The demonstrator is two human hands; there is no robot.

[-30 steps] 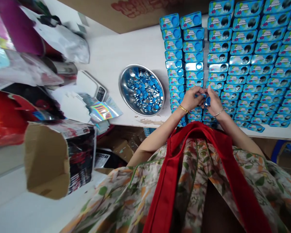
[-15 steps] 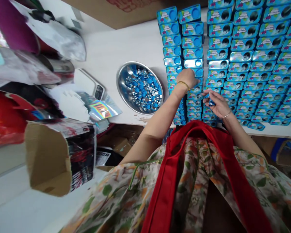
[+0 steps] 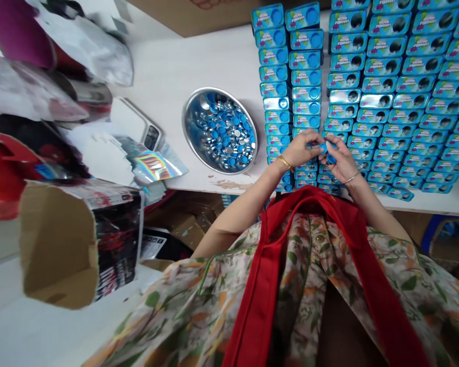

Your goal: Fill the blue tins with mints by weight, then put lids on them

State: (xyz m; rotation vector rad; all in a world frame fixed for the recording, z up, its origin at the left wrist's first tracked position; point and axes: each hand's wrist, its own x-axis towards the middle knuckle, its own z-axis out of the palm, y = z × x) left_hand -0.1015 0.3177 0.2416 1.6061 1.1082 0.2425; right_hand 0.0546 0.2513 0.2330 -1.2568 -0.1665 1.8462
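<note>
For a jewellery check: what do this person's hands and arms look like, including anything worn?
The left hand and right hand are ungloved, the forearms bare. A gold-coloured bracelet circles the left wrist, a thin silver-coloured bangle the right. The floral-patterned clothing is trimmed in green.

Couple of little round blue caps held up over the tins. Those are shiny blue, printed, lined up in columns.
</note>
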